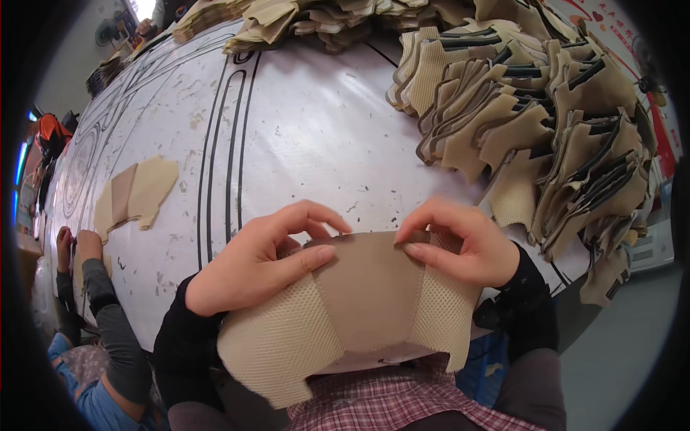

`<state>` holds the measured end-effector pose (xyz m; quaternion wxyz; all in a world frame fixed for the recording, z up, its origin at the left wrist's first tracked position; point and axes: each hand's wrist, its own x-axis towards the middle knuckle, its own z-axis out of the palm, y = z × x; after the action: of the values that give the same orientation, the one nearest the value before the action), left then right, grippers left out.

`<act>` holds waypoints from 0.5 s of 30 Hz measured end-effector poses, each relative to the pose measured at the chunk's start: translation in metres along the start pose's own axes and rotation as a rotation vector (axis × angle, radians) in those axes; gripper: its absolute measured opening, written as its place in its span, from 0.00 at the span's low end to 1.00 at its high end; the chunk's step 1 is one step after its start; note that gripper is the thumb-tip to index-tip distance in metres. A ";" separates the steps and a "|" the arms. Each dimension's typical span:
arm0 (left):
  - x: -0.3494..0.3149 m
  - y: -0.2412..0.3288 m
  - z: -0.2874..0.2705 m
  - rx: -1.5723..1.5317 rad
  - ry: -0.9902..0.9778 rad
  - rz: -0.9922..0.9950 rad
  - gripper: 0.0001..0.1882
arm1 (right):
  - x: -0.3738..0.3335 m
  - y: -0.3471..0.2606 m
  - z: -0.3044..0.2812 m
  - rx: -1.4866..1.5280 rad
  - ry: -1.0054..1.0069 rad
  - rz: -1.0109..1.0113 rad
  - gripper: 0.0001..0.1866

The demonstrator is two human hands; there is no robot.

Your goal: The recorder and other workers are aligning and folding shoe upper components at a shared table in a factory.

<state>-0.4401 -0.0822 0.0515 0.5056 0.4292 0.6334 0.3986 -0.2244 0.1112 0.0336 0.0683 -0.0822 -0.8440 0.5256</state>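
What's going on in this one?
A person's left hand and right hand hold a brown-and-cream panel by its upper edge, at the near side of a white table. Similar pieces are heaped on the right; another panel lies at the left, near a co-worker's hand.

We saw a white, black-lined surface [309, 144], a greyish floor [632, 337], pale walls [68, 65], and perhaps a bright window [144, 8].

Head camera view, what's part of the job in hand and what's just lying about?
Likely the job:
Mesh-sided panel, held by left hand and right hand
Similar panels stacked right, perhaps

Apparently lying about:
Orange-and-black item, far left
Flat panel, left, near a co-worker's hand
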 end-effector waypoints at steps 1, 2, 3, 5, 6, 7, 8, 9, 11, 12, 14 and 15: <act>0.001 0.000 0.002 0.094 0.021 0.028 0.15 | 0.001 -0.002 -0.002 -0.083 -0.014 0.029 0.09; 0.002 -0.001 0.005 0.093 0.020 0.024 0.15 | 0.000 -0.002 -0.002 -0.078 -0.015 0.031 0.09; 0.000 -0.004 0.010 0.252 0.034 0.091 0.13 | -0.003 -0.001 -0.001 -0.091 -0.039 0.032 0.08; 0.000 -0.004 0.018 0.479 0.051 0.165 0.12 | -0.005 0.007 0.000 -0.170 -0.057 -0.033 0.08; 0.000 -0.006 0.021 0.476 0.043 0.162 0.12 | -0.005 0.009 -0.001 -0.166 -0.055 -0.026 0.08; 0.001 -0.009 0.023 0.522 0.043 0.169 0.13 | -0.005 0.010 -0.001 -0.215 -0.087 -0.008 0.09; 0.000 -0.009 0.026 0.569 0.045 0.176 0.14 | -0.005 0.008 -0.003 -0.265 -0.119 0.006 0.10; -0.001 -0.013 0.029 0.593 0.069 0.213 0.14 | -0.005 0.007 -0.002 -0.262 -0.119 0.011 0.10; 0.000 -0.019 0.031 0.636 0.089 0.273 0.15 | -0.004 0.006 0.001 -0.311 -0.114 0.039 0.09; 0.001 -0.021 0.031 0.680 0.115 0.334 0.15 | -0.003 0.006 0.002 -0.309 -0.115 0.045 0.09; 0.002 -0.019 0.026 0.708 0.093 0.353 0.15 | -0.002 0.007 0.003 -0.349 -0.126 0.057 0.08; 0.003 -0.017 0.024 0.740 0.077 0.373 0.15 | -0.002 0.007 0.003 -0.348 -0.128 0.064 0.08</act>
<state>-0.4196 -0.0836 0.0303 0.2123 0.6742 0.6638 0.2445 -0.2222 0.1111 0.0257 -0.0176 -0.0859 -0.9217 0.3779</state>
